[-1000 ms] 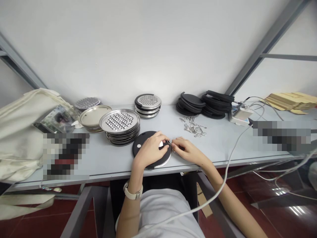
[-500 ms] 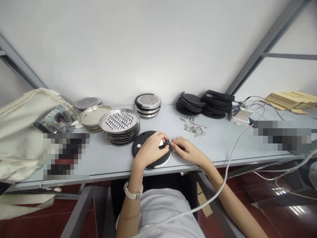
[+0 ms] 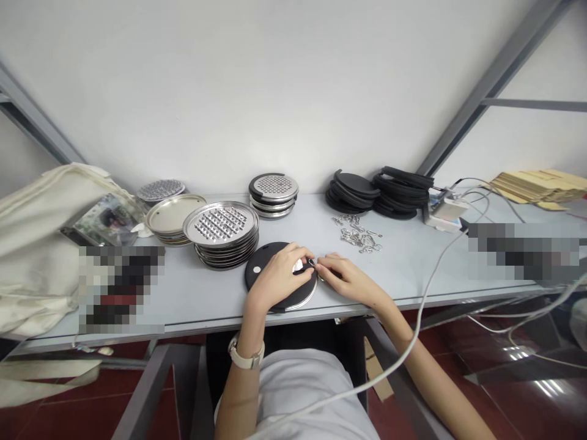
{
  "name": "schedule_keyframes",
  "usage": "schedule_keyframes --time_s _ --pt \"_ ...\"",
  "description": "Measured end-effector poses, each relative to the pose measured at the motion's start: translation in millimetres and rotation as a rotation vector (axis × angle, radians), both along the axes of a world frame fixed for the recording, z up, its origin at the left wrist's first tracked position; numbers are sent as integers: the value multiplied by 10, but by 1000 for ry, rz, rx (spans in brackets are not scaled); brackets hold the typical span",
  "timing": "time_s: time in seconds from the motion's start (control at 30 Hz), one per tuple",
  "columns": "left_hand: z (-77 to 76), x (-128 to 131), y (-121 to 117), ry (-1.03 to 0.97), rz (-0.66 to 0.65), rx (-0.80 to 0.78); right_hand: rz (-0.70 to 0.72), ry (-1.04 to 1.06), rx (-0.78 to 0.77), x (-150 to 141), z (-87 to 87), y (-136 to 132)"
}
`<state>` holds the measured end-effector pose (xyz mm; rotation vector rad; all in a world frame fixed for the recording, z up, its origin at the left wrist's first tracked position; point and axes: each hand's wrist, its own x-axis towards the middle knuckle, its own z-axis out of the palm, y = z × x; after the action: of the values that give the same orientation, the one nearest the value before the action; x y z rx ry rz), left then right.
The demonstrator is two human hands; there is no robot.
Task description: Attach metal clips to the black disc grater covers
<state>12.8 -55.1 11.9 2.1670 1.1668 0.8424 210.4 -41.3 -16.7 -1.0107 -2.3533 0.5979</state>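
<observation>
A black disc [image 3: 255, 282] with a silver rim along its right side lies near the table's front edge. My left hand [image 3: 280, 276] rests over it, thumb and fingers curled closed at its right edge, with a bit of white in the grip. Between my hands a small metal clip [image 3: 312, 263] shows at the disc's edge. My right hand [image 3: 343, 276] pinches the clip's right end, its fingertips hiding part of it. Behind my right hand lie several loose metal clips [image 3: 360, 237] in a pile.
Stacked metal grater discs [image 3: 224, 227] stand left of my hands, beside plain metal discs [image 3: 177, 214]. Another grater stack [image 3: 274, 195] is by the wall. Black discs [image 3: 355, 189] are piled at back right. A white cable [image 3: 428, 299] crosses in front of my right arm.
The metal clip between my fingertips has turned slightly at the disc's edge. Both hands have otherwise stayed in place.
</observation>
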Motion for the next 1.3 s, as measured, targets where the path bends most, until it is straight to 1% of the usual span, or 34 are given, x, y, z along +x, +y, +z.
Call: schedule_keyframes --time_s 0.2,0.53,1.3 --pt "-26 -4 9 -5 -10 5 10 0 4 -3 -10 5" --pt "-18 2 12 22 -24 7 -5 2 -5 2 -16 8" --pt "-56 -3 34 35 -9 19 -45 52 -49 2 -32 6"
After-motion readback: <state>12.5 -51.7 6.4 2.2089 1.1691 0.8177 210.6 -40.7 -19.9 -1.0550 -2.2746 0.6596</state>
